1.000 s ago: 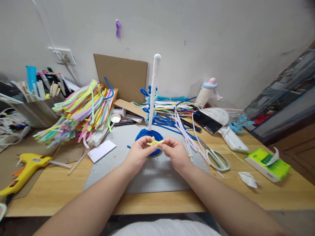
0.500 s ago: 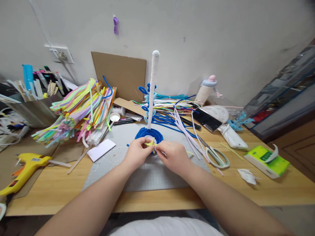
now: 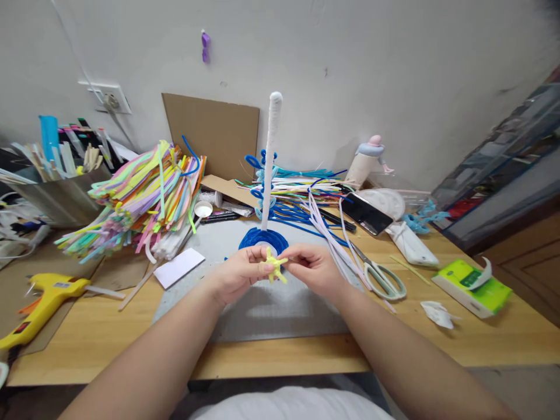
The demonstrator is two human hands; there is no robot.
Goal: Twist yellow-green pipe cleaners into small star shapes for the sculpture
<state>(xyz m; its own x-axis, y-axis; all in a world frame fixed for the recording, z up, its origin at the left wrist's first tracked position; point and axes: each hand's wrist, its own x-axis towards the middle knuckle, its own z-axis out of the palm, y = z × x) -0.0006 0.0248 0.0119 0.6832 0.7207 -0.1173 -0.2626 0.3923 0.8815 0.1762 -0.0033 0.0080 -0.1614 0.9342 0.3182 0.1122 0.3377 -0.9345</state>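
A small yellow pipe-cleaner star (image 3: 276, 268) is held between my two hands, its short points spreading outward. My left hand (image 3: 243, 270) pinches it from the left between thumb and fingers. From the other side, my right hand (image 3: 318, 269) has its thumb and forefinger closed on one of the star's points. Just behind them lies a round blue coiled pipe-cleaner base (image 3: 251, 238), partly covered by my fingers. A white wrapped stick (image 3: 272, 157) rises upright from that base. Blue looped pipe-cleaner pieces (image 3: 256, 160) show beside the stick.
A grey mat (image 3: 280, 321) lies under my hands. Leftward are a yellow glue gun (image 3: 52, 294), a bundle of coloured pipe cleaners (image 3: 151, 198) and a white card (image 3: 179, 268). Scissors (image 3: 385, 281), a phone (image 3: 366, 213) and a green tissue pack (image 3: 475, 286) sit to the right.
The yellow star has turned to show its face and come slightly nearer me. My left hand has rotated so more of its palm side shows; my right still pinches the star.
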